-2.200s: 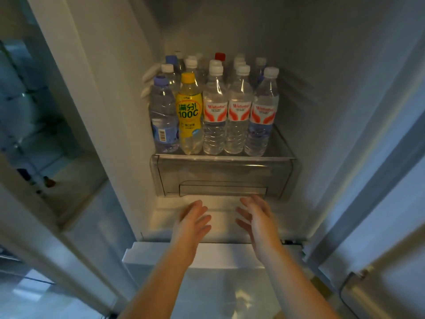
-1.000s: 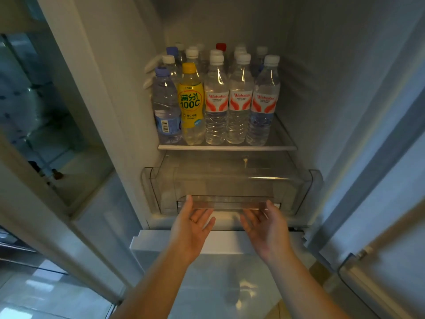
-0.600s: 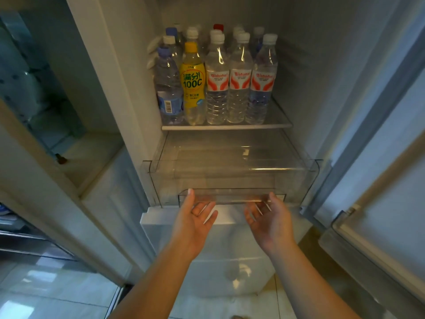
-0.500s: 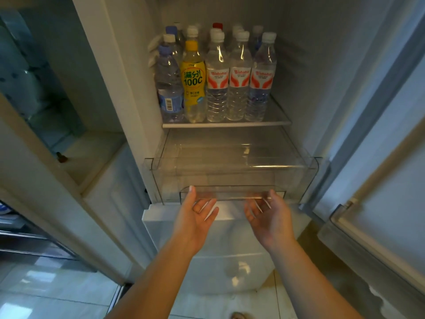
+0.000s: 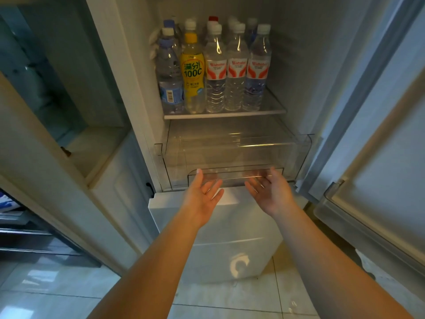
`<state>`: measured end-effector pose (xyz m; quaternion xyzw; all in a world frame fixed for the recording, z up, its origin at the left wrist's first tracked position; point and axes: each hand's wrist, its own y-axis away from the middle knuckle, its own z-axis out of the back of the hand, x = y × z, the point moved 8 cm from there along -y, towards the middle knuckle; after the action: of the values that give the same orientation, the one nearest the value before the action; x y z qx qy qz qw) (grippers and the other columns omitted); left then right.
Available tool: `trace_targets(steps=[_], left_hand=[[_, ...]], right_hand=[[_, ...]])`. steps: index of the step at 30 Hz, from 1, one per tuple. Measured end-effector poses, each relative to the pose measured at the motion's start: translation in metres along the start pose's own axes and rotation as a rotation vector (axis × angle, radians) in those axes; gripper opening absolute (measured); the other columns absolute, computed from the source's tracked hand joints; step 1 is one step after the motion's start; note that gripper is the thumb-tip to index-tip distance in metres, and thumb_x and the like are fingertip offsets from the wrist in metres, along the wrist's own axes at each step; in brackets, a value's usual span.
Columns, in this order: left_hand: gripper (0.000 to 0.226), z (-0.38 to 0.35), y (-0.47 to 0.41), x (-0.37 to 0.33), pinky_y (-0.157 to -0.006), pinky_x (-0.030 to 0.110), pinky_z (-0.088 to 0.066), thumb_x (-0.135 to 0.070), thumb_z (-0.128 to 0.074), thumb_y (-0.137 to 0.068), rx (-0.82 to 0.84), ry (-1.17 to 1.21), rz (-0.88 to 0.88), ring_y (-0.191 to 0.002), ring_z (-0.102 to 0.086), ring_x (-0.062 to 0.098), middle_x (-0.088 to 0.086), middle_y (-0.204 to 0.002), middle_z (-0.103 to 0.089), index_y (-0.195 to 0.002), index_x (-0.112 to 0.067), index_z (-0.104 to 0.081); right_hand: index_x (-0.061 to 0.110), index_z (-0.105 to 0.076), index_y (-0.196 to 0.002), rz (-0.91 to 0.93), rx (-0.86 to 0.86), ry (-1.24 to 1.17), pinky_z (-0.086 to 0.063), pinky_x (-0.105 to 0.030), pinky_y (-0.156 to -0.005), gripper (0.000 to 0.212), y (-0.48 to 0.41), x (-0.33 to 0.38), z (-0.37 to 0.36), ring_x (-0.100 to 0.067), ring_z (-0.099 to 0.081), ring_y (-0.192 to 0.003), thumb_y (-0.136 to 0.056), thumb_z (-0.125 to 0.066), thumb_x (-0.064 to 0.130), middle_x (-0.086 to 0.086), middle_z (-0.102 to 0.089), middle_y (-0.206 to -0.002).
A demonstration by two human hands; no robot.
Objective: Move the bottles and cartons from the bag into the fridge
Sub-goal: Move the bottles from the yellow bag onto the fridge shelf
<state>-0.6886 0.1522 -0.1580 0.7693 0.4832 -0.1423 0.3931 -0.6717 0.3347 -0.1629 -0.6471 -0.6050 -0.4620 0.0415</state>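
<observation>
Left hand (image 5: 202,195) and right hand (image 5: 271,194) are laid flat, palm-up, under the 12 o'clock drawer (image 5: 232,155); level sliding is presumably intended.

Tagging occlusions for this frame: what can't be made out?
Head view only.
- Rear bottles: hidden behind the front row, only caps show.
- Fingertips of left hand and right hand: behind the clear drawer handle, grip blurred.
- Bag: out of frame.
- Fridge door: cut off by right edge.

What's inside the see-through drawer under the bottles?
The clear drawer looks empty; nothing shows through it. Its back, under the shelf, is too dim to tell.
</observation>
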Motion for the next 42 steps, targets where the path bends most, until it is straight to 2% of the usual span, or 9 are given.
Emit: trace_targets(steps=[6, 11, 14, 17, 21, 24, 29, 34, 42], left_hand=[[0.062, 0.001, 0.009, 0.008, -0.100, 0.043, -0.047, -0.044, -0.050, -0.098, -0.018, -0.110, 0.008, -0.124, -0.056, 0.031, 0.015, -0.142, -0.052, -0.149, -0.012, -0.033], [0.037, 0.020, 0.045, 0.013, -0.090, 0.038, -0.051, -0.047, -0.052, -0.097, -0.236, -0.632, -0.207, -0.107, -0.062, 0.021, 0.005, -0.130, -0.060, -0.125, -0.024, -0.049], [0.044, 0.026, 0.080, 0.023, -0.092, 0.031, -0.044, -0.050, -0.048, -0.097, -0.277, -0.990, -0.405, -0.115, -0.054, 0.015, -0.002, -0.136, -0.051, -0.135, -0.029, -0.042], [0.059, 0.039, 0.125, 0.043, -0.110, 0.042, -0.039, -0.058, -0.044, -0.094, -0.374, -1.324, -0.556, -0.134, -0.041, 0.017, -0.005, -0.145, -0.044, -0.145, -0.031, -0.033], [0.073, 0.052, 0.182, 0.083, -0.120, 0.046, -0.008, -0.069, -0.025, -0.089, -0.602, -1.667, -0.554, -0.151, -0.006, 0.020, -0.007, -0.163, -0.016, -0.152, -0.034, -0.019], [0.080, 0.063, 0.221, 0.121, -0.120, 0.047, 0.007, -0.075, -0.012, -0.083, -0.702, -1.742, -0.464, -0.151, 0.013, 0.019, -0.007, -0.165, 0.001, -0.153, -0.038, -0.010], [0.078, 0.090, 0.284, 0.184, -0.121, 0.050, 0.009, -0.073, -0.018, -0.087, -0.841, -1.767, -0.275, -0.148, 0.022, 0.021, -0.006, -0.164, 0.012, -0.155, -0.038, -0.003], [0.083, 0.107, 0.347, 0.238, -0.120, 0.051, 0.011, -0.075, -0.012, -0.083, -0.966, -1.726, -0.078, -0.147, 0.025, 0.023, -0.006, -0.163, 0.019, -0.155, -0.036, 0.006], [0.084, 0.102, 0.418, 0.319, -0.119, 0.054, 0.011, -0.076, -0.011, -0.082, -0.962, -1.692, -0.010, -0.146, 0.028, 0.022, -0.008, -0.162, 0.021, -0.154, -0.039, 0.010]], right_hand=[[0.009, -0.056, -0.124, -0.028, -0.028, 0.125, -0.055, -0.039, -0.079, 0.039, 0.010, 0.010, 0.009, -0.028, -0.065, -0.107, -0.102, -0.046, 0.039, -0.010, -0.068, -0.116], [0.024, -0.049, -0.124, 0.061, -0.003, 0.587, -0.053, -0.045, -0.094, 0.026, 0.038, 0.003, 0.029, -0.024, -0.061, -0.107, -0.101, -0.049, 0.036, -0.005, -0.059, -0.123], [0.029, -0.043, -0.137, 0.268, 0.125, 0.889, -0.042, -0.037, -0.103, 0.037, 0.068, 0.003, 0.033, -0.016, -0.051, -0.116, -0.101, -0.047, 0.037, 0.003, -0.051, -0.133], [0.030, -0.036, -0.146, 0.455, 0.315, 1.085, -0.035, -0.032, -0.108, 0.046, 0.097, -0.007, 0.046, -0.011, -0.042, -0.130, -0.101, -0.046, 0.036, 0.008, -0.045, -0.143], [0.031, -0.026, -0.151, 0.627, 0.498, 1.346, -0.024, -0.031, -0.116, 0.055, 0.124, -0.029, 0.073, -0.010, -0.028, -0.141, -0.100, -0.044, 0.041, 0.009, -0.032, -0.155], [0.039, -0.014, -0.152, 0.712, 0.609, 1.511, -0.017, -0.043, -0.121, 0.059, 0.146, -0.047, 0.091, -0.015, -0.013, -0.148, -0.100, -0.039, 0.048, 0.010, -0.019, -0.161], [0.044, 0.005, -0.152, 0.655, 0.788, 1.786, 0.003, -0.046, -0.120, 0.063, 0.186, -0.079, 0.135, -0.019, 0.015, -0.149, -0.099, -0.029, 0.055, 0.011, 0.011, -0.163], [0.042, 0.008, -0.152, 0.603, 0.935, 1.938, 0.006, -0.050, -0.120, 0.065, 0.226, -0.098, 0.173, -0.021, 0.020, -0.148, -0.099, -0.026, 0.056, 0.010, 0.017, -0.162], [0.041, 0.007, -0.153, 0.601, 1.036, 2.006, 0.005, -0.051, -0.121, 0.066, 0.287, -0.096, 0.240, -0.022, 0.019, -0.149, -0.099, -0.027, 0.058, 0.009, 0.016, -0.163]])
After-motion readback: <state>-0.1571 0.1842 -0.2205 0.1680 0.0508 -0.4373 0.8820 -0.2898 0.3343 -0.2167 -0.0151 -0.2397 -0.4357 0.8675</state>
